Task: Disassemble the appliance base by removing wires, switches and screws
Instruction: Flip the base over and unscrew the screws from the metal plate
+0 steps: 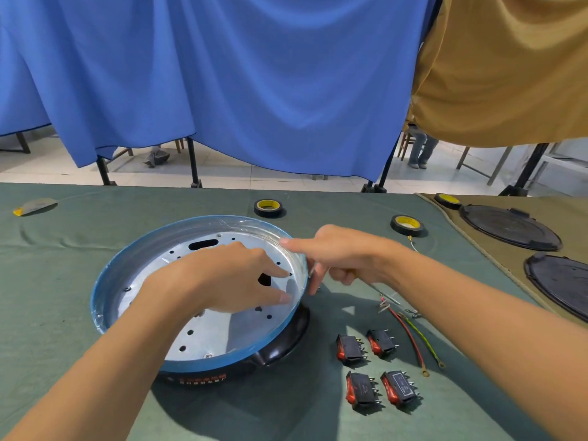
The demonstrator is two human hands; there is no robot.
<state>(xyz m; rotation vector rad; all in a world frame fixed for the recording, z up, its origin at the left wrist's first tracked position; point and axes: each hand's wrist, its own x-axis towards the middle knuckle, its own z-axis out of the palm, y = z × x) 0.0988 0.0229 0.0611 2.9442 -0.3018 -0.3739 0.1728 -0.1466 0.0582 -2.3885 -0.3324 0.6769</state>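
1. The left hand (222, 278) lies inside the appliance base (95, 300). Its fingers are spread and fairly straight, the forefinger tip at a small hole near the right wall and the thumb on the plate below. It holds nothing visible.
2. The right hand (343, 259) reaches over the right rim with the forefinger stretched along it and the other fingers curled. A thin grey sliver shows beside them outside the wall, too blurred to tell whether it is pinched.
3. This looks like freeing a fastener at that hole. It probably goes best with the inside finger steadying the piece while the outer hand works, and with the base kept flat.
4. The base stands mid-table on the green cloth (63, 361). It is a shallow round pan of dull grey metal, punched with holes and one oblong slot, with a blue rim and a glossy black skirt.
5. To its right lie four black switches (350, 348) with red rockers and metal prongs.
6. A red wire (410, 338) and a yellow-green wire (423, 340) lie just beyond, both thin with ring ends.
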